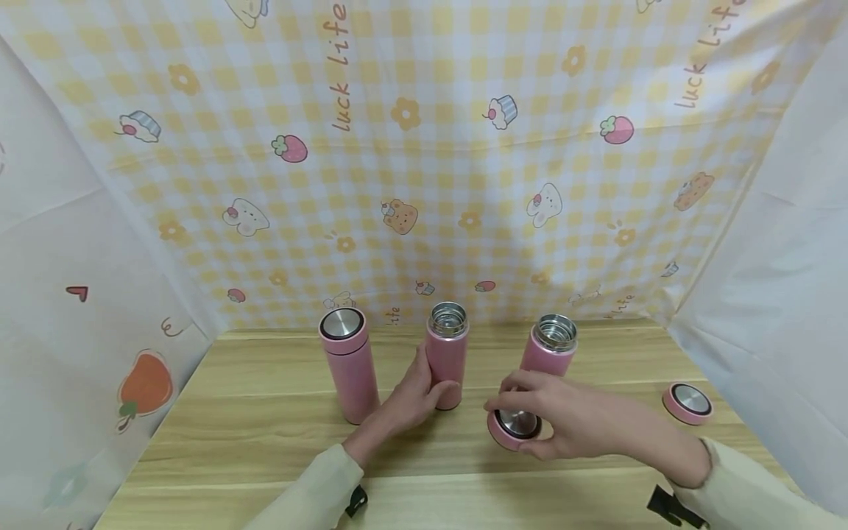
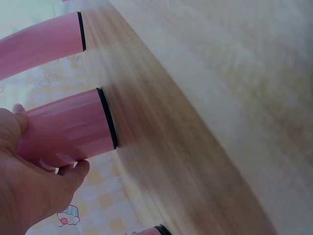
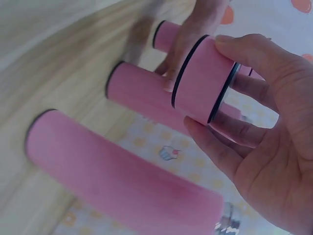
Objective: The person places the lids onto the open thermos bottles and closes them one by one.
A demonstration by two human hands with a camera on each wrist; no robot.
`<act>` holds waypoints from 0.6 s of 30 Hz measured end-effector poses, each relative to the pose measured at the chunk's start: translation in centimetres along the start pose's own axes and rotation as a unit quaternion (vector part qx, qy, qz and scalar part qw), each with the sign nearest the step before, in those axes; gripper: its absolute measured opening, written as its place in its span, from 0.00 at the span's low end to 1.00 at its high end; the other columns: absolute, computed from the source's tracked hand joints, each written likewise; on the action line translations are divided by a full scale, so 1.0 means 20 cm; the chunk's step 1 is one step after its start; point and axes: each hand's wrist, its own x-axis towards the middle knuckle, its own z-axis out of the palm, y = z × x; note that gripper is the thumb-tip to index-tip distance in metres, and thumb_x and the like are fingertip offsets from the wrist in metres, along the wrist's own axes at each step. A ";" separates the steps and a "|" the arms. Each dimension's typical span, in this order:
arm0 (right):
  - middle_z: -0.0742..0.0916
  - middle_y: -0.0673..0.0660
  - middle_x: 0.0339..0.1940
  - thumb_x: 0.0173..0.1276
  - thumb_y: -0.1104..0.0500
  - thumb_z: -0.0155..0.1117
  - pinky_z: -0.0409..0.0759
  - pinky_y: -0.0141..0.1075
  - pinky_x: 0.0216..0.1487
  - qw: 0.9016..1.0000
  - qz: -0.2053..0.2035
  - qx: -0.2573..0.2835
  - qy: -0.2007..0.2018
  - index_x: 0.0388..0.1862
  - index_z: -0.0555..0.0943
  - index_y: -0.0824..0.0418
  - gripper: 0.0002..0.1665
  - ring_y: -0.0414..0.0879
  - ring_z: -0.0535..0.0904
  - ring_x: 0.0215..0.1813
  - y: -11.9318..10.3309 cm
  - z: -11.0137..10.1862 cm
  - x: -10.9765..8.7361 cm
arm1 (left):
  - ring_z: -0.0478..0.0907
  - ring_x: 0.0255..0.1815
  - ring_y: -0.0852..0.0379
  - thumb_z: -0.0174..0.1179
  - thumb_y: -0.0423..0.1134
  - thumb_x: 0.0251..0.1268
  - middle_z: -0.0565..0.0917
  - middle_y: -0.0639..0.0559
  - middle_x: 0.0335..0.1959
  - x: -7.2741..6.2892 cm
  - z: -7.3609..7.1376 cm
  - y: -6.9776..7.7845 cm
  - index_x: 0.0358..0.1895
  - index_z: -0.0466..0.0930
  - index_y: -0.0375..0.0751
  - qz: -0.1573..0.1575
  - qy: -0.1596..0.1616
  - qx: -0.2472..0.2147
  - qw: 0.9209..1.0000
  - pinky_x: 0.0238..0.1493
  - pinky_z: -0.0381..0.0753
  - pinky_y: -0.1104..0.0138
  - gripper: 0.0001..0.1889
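Note:
In the head view three pink thermos bottles stand upright in a row. My left hand (image 1: 419, 390) grips the middle bottle (image 1: 447, 361), whose steel mouth is uncovered; the left wrist view shows thumb and fingers around its body (image 2: 68, 128). With my right hand (image 1: 563, 416) I pinch a pink lid (image 1: 513, 430) by its rim, steel top upward, clear of the table in front of the bottles. Behind that hand stands the right bottle (image 1: 550, 353), also uncovered, its lower part hidden. A lid (image 1: 342, 324) sits on the left bottle (image 1: 354, 379).
Another pink lid (image 1: 687, 403) lies at the right of the wooden table (image 1: 265, 442). A yellow checked cloth (image 1: 430, 177) hangs right behind the bottles, and white cloth walls (image 1: 782, 250) close off both sides.

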 end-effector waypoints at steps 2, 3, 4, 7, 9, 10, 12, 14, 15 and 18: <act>0.79 0.49 0.52 0.56 0.57 0.80 0.80 0.34 0.49 1.000 0.004 -0.002 0.000 0.62 0.80 0.50 0.33 0.41 0.77 0.51 0.00 -0.02 0.03 | 0.63 0.71 0.46 0.59 0.41 0.76 0.62 0.38 0.71 0.00 0.00 0.00 0.78 0.38 0.39 0.000 -0.001 0.000 1.000 0.71 0.61 0.50 0.41; 0.79 0.49 0.52 0.56 0.57 0.80 0.80 0.34 0.49 1.000 0.008 -0.005 0.000 0.62 0.80 0.50 0.33 0.41 0.77 0.51 0.00 -0.03 0.05 | 0.63 0.71 0.47 0.59 0.41 0.76 0.62 0.38 0.71 0.00 0.00 0.00 0.78 0.38 0.39 -0.004 -0.003 -0.001 1.000 0.71 0.60 0.50 0.41; 0.79 0.50 0.52 0.56 0.57 0.80 0.80 0.35 0.49 1.000 0.011 -0.005 0.002 0.62 0.80 0.50 0.33 0.41 0.77 0.51 0.00 -0.04 0.06 | 0.63 0.71 0.47 0.59 0.41 0.76 0.62 0.39 0.71 0.00 0.00 0.00 0.78 0.38 0.40 -0.007 -0.005 -0.002 1.000 0.71 0.60 0.50 0.42; 0.80 0.50 0.51 0.56 0.57 0.80 0.81 0.35 0.48 1.000 0.014 -0.009 0.010 0.62 0.81 0.51 0.33 0.41 0.78 0.49 0.01 -0.07 0.11 | 0.63 0.72 0.47 0.60 0.41 0.76 0.62 0.40 0.72 0.01 0.00 -0.01 0.78 0.38 0.41 -0.012 -0.007 -0.002 1.000 0.72 0.60 0.50 0.42; 0.81 0.51 0.50 0.56 0.56 0.80 0.81 0.36 0.47 1.000 0.013 -0.016 0.018 0.61 0.81 0.52 0.32 0.41 0.78 0.48 0.01 -0.09 0.14 | 0.64 0.71 0.47 0.60 0.42 0.76 0.62 0.40 0.71 0.01 0.00 -0.01 0.78 0.38 0.42 -0.011 -0.006 -0.002 1.000 0.71 0.61 0.50 0.42; 0.81 0.51 0.49 0.56 0.56 0.80 0.81 0.36 0.46 1.000 0.013 -0.016 0.022 0.60 0.82 0.52 0.31 0.41 0.79 0.47 0.01 -0.10 0.15 | 0.64 0.71 0.47 0.60 0.42 0.76 0.62 0.40 0.71 0.01 0.00 -0.01 0.77 0.39 0.41 -0.008 -0.004 -0.001 1.000 0.71 0.61 0.50 0.41; 0.82 0.52 0.48 0.57 0.56 0.79 0.81 0.36 0.43 0.999 0.015 -0.016 0.029 0.60 0.83 0.53 0.30 0.42 0.79 0.45 0.02 -0.12 0.18 | 0.64 0.71 0.47 0.60 0.42 0.76 0.63 0.40 0.71 0.01 0.00 -0.01 0.77 0.39 0.42 -0.004 -0.003 -0.001 1.000 0.71 0.62 0.50 0.41; 0.82 0.53 0.48 0.59 0.57 0.79 0.81 0.35 0.43 0.999 0.020 -0.009 0.035 0.60 0.83 0.55 0.29 0.42 0.80 0.44 0.02 -0.15 0.21 | 0.64 0.71 0.47 0.60 0.41 0.76 0.63 0.39 0.70 0.01 0.00 -0.02 0.77 0.39 0.41 0.000 -0.003 -0.003 1.000 0.71 0.62 0.50 0.41; 0.82 0.53 0.48 0.60 0.57 0.79 0.82 0.35 0.42 0.999 0.023 -0.007 0.037 0.60 0.83 0.55 0.28 0.42 0.80 0.44 0.03 -0.16 0.22 | 0.64 0.71 0.47 0.60 0.41 0.76 0.62 0.39 0.71 0.01 0.00 -0.01 0.77 0.39 0.41 0.001 -0.003 -0.003 1.000 0.71 0.61 0.50 0.41; 0.82 0.54 0.50 0.61 0.57 0.78 0.82 0.35 0.43 0.999 0.032 -0.010 0.039 0.61 0.83 0.57 0.29 0.43 0.81 0.45 0.03 -0.19 0.26 | 0.64 0.71 0.47 0.59 0.39 0.76 0.62 0.39 0.71 0.01 0.00 -0.01 0.77 0.39 0.41 0.004 -0.004 -0.003 1.000 0.71 0.61 0.50 0.40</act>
